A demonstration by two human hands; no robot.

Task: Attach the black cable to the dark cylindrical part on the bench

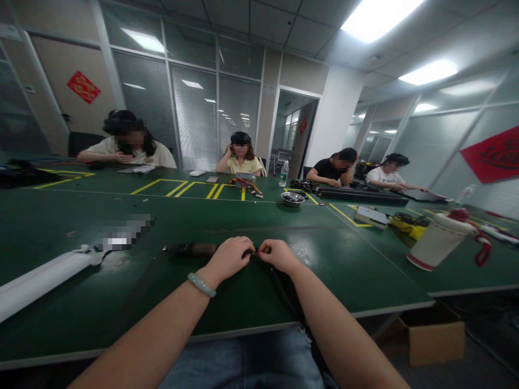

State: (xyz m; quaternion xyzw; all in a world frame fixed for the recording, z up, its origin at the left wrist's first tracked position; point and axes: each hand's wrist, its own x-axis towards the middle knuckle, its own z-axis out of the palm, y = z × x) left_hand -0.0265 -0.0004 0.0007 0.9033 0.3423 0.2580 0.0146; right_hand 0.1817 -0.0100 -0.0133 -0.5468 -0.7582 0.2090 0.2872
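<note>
My left hand and my right hand meet at the middle of the green table, fingertips pinched together on a small dark part at the end of a dark cylindrical tool that lies to the left. A black cable runs from under my right hand toward the table's near edge. A pale bracelet sits on my left wrist.
A long white tube lies at the left. A white tumbler with a red strap lies at the right, a metal bowl farther back. Several people sit along the far side. A cardboard box stands on the floor at the right.
</note>
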